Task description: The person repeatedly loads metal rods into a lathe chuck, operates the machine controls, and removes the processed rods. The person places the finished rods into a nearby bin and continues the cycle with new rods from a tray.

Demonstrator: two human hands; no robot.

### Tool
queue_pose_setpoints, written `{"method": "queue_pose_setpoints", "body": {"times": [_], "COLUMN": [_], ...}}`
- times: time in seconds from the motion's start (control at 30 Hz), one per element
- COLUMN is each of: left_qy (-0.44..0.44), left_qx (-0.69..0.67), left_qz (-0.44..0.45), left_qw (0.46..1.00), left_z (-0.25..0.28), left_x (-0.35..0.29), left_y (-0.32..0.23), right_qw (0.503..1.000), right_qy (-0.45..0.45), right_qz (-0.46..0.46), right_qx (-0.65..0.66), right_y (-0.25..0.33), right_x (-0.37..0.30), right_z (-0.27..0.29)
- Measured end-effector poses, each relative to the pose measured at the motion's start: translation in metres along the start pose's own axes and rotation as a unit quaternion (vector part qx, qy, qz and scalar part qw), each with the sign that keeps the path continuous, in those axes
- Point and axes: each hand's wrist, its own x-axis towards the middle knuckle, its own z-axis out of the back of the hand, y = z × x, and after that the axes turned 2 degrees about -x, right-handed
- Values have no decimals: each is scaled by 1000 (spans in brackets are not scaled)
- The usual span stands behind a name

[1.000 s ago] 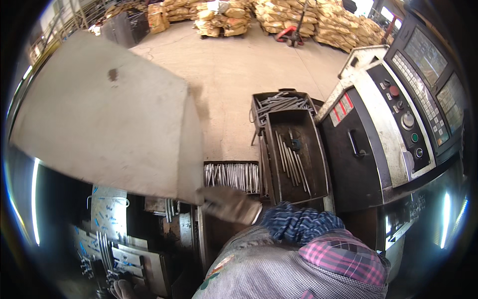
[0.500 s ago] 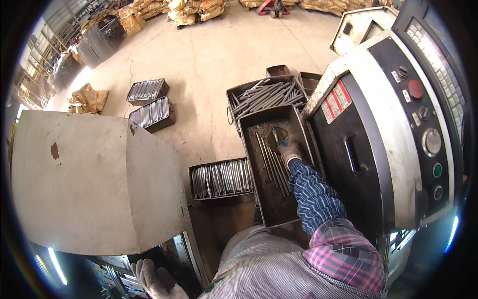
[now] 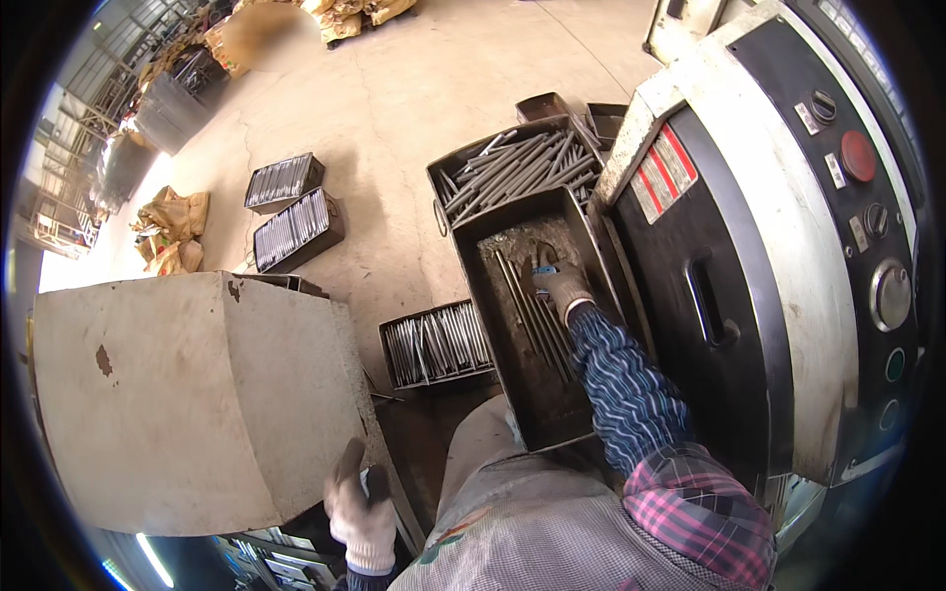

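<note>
My right hand (image 3: 564, 287), in a knitted glove, reaches into a dark metal tray (image 3: 544, 419) in front of me. Its fingers are closed on a small tool with a blue part (image 3: 544, 270); most of it is hidden by the glove. Several long thin metal rods (image 3: 532, 313) lie side by side in the tray, just left of that hand. Low on the left, my gloved left hand (image 3: 363, 512) is raised with fingers apart beside a pale metal housing (image 3: 148, 394), and it holds nothing that I can see.
Behind the tray stands a bin of loose rods (image 3: 512, 172). A box of rods (image 3: 439, 343) stands left of it, and two more boxes (image 3: 296, 231) sit on the floor. A machine with a control panel (image 3: 838, 177) and black door (image 3: 700, 295) borders the right side.
My left hand has risen and moved right, along the pale housing. The right hand has shifted slightly up and left over the rods, with the blue-parted tool now in its fingers.
</note>
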Motion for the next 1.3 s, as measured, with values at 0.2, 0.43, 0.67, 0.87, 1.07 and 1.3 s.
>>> {"method": "queue_pose_setpoints", "body": {"times": [0.2,0.43,0.67,0.87,1.07,1.3], "left_qy": [209,430,449,415,402,363], "left_qx": [-297,-182,9,-360,-371,-203], "left_qz": [248,213,-100,124,194,-16], "left_qw": [898,859,888,826,814,909], "left_z": [-115,-252,-349,-402,-365,-363], "left_x": [28,83,106,89,117,205], "left_y": [33,16,42,88,50,77], "right_qw": [990,998,999,994,960,986], "right_qy": [88,34,-5,0,0,11], "right_qz": [12,-10,16,-8,-61,42], "right_qx": [108,47,43,106,274,164], "right_y": [5,-104,-146,-174,-127,-106], "right_x": [-147,-273,-294,-275,-263,-203], "right_z": [73,145,104,89,93,76]}}
